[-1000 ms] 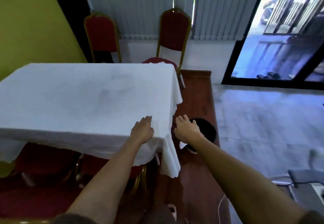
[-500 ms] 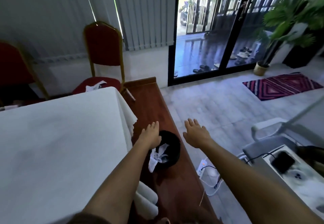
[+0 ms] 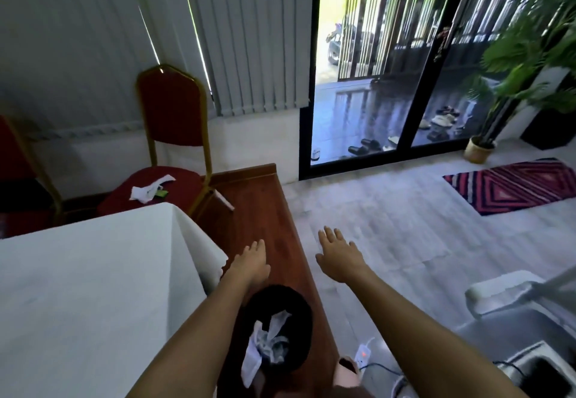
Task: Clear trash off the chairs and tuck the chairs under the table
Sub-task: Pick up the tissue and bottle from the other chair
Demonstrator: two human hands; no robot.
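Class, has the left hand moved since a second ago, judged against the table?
Yes. The left hand has left the table corner where it rested and now hovers, open, off its right edge, above the black bin.

Two red chairs stand by the wall: one chair [image 3: 170,111] in full sight, a second chair [image 3: 12,148] cut by the left edge. One table [image 3: 78,288] under a white cloth. One black bin [image 3: 299,310] holding crumpled paper. Two scraps lie on the near chair's seat, a white paper [image 3: 149,189] and a green bit [image 3: 161,193]. Two bare hands, left hand [image 3: 249,265] and right hand [image 3: 338,256]. One striped rug [image 3: 511,184]. One potted plant [image 3: 480,148].
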